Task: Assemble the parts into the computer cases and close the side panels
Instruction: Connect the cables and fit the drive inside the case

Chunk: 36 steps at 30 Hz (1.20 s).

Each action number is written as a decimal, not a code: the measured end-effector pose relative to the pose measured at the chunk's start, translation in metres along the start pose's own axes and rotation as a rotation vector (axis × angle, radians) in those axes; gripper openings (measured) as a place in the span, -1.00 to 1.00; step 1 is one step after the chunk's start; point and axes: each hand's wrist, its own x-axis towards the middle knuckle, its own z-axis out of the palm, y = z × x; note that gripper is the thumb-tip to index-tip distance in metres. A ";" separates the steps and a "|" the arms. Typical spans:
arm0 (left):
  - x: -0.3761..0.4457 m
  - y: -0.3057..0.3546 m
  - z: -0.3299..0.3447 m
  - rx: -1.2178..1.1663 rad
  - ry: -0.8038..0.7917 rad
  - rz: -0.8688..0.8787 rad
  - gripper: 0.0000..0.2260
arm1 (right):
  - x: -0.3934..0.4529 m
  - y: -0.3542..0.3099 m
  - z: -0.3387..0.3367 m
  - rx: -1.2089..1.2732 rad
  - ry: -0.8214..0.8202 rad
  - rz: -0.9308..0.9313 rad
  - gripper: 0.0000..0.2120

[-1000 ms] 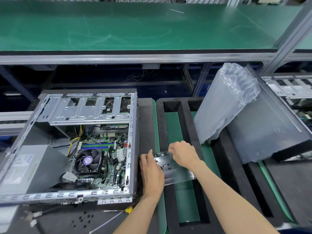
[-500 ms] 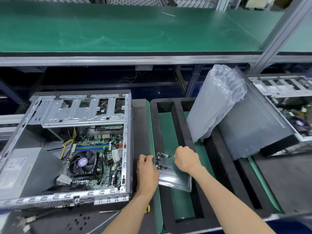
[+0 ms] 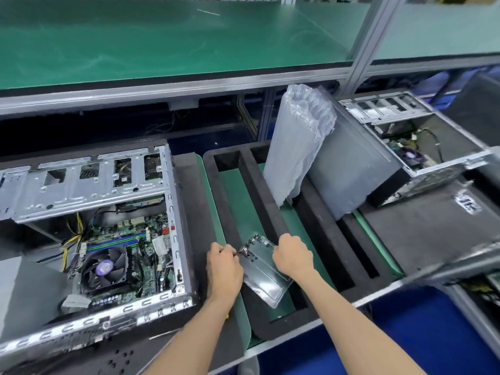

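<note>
Computer case (image 3: 92, 234) number one is lying open on its side at your left on the desk (image 3: 422, 234), its fan (image 3: 104, 269) and green board facing up and its side panel off. You are holding a flat silver metal bracket (image 3: 263, 274) over the black foam tray (image 3: 273, 212) in the middle, just right of that case. Your left hand (image 3: 224, 269) is curling at the bracket's upper left corner, fingertips pinching what seems to be a small fitting there, though the blur is hiding its exact shape. Your right hand (image 3: 290, 255) is gripping the bracket's upper right edge, fingers curled over it. A clear air-cushion bag (image 3: 297, 147) is standing in the tray beyond, leaning against a grey panel (image 3: 349, 171). A second open case (image 3: 414, 136) is sitting at the far right.
</note>
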 end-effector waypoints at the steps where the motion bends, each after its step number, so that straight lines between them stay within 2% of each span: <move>1: -0.002 -0.003 0.000 0.013 0.003 0.005 -0.86 | -0.004 0.000 0.003 0.039 0.005 0.048 -0.80; 5: -0.006 -0.008 -0.008 -0.011 0.002 -0.010 -0.84 | -0.019 -0.002 0.009 0.176 -0.035 0.169 -0.74; 9: -0.006 -0.015 -0.010 -0.034 0.010 0.031 -0.89 | -0.027 -0.002 0.004 0.264 -0.043 0.192 -0.71; 12: -0.007 -0.015 -0.011 -0.066 0.019 -0.049 -0.91 | -0.032 0.001 0.001 0.326 -0.019 0.139 -0.65; 15: -0.009 -0.015 -0.012 -0.028 0.001 0.024 -0.84 | -0.041 0.002 0.006 0.361 0.018 0.068 -0.64; 20: -0.009 -0.015 -0.014 -0.042 -0.007 0.037 -0.77 | -0.051 0.002 0.017 0.332 0.136 0.003 -0.54; 28: -0.007 -0.017 -0.012 0.023 -0.031 0.064 -0.66 | -0.041 0.009 0.031 0.338 0.034 0.051 -0.64; 33: -0.004 -0.017 -0.009 0.094 -0.068 0.093 -0.61 | -0.039 0.009 0.033 0.350 0.000 0.067 -0.76; 36: -0.004 -0.018 -0.008 0.117 -0.078 0.090 -0.58 | -0.039 0.007 0.034 0.319 -0.018 0.062 -0.77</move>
